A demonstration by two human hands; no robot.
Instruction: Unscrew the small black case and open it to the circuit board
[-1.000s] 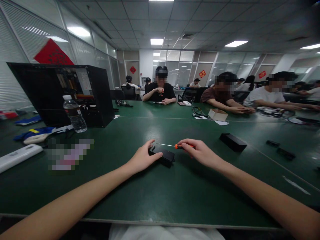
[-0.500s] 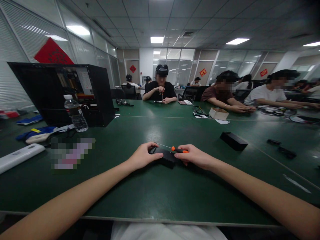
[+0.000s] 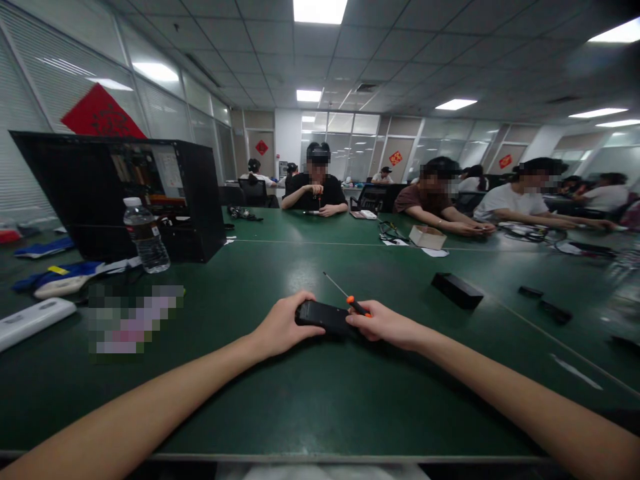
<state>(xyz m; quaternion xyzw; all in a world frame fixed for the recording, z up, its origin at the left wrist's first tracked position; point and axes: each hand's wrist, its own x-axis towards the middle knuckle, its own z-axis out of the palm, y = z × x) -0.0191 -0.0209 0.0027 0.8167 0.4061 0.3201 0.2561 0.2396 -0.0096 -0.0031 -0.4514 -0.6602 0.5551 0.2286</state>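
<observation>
A black box-shaped device with small screw-like dots on its top face sits in front of me at the table's middle. My left hand grips its left end, thumb along the near side and fingers over the far corner. In my right hand is a screwdriver with a black and orange handle, its thin shaft pointing up and to the left, away from the device. The same hand's fingertips are at the device's right end; whether they also grip it is hard to tell.
On the green table at left stand an open computer case and a water bottle. A white power strip lies nearer. To the right are a black block, a small cardboard box and dark pieces. Several people sit beyond.
The screwdriver's shaft has swung from lying nearly level across the device to pointing up and away. The device's top face now shows more. My view has tilted up slightly and turned a little right.
</observation>
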